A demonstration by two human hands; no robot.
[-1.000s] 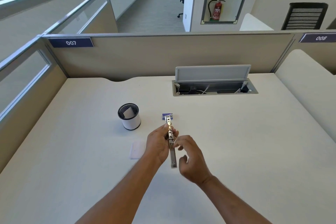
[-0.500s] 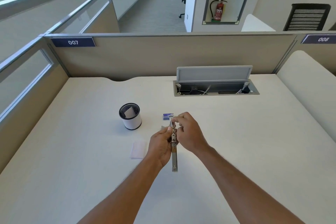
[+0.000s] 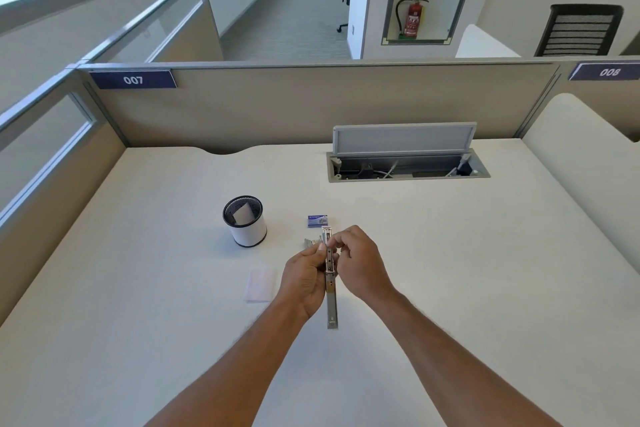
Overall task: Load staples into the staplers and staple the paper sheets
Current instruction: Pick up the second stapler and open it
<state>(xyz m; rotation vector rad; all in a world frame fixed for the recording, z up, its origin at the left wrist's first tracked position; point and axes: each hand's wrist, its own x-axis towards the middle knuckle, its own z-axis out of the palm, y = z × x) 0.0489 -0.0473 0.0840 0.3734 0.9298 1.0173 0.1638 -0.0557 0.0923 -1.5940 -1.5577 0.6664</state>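
Note:
I hold a slim metal stapler [image 3: 331, 302], swung fully open, lengthwise above the white desk [image 3: 485, 270]. My left hand [image 3: 304, 279] grips its middle from the left. My right hand [image 3: 360, 262] pinches its far half from the right, fingertips at the staple channel. A small blue staple box [image 3: 317, 220] lies just beyond the stapler's far end. Some small grey metal pieces [image 3: 310, 242] lie next to my left fingers. A small stack of white paper sheets [image 3: 259, 285] rests to the left of my left hand.
A black-and-white mesh cup [image 3: 245, 220] with a paper slip inside stands at the left of the staple box. An open cable hatch [image 3: 405, 159] is sunk in the desk's far side. Beige partitions [image 3: 311, 104] close the back and left.
My right hand rose from beside the stapler's near half to its far half and closed its fingers on it. The left hand kept its grip.

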